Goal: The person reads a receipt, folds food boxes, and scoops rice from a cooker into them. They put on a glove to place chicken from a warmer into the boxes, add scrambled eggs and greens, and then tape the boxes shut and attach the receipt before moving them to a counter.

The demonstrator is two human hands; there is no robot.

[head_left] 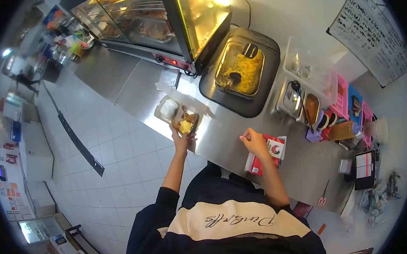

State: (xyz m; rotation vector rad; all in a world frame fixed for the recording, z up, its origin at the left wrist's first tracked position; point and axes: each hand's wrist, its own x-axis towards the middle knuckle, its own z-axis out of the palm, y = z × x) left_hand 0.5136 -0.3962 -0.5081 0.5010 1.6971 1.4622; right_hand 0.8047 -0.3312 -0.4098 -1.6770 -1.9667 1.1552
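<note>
My left hand (181, 138) is at the near edge of an open takeaway box (195, 133) on the steel counter. Its fingers are wrapped on the box's rim, beside yellow food (185, 126). White rice (169, 109) fills one side of the box, and brown pieces of food lie on the other. To the right, my right hand (254, 142) is raised over the counter with its fingers pressed together; whatever it may hold is too small to make out. Below that hand lie red and white printed boxes (275, 150).
A lit glass food warmer (147, 24) stands at the back left. Behind the box, a tray of yellow food (244, 69) sits on a dark mat. Steel containers (290, 97), a pink basket (342, 96), a bottle (343, 130) and scissors (323, 199) are at the right.
</note>
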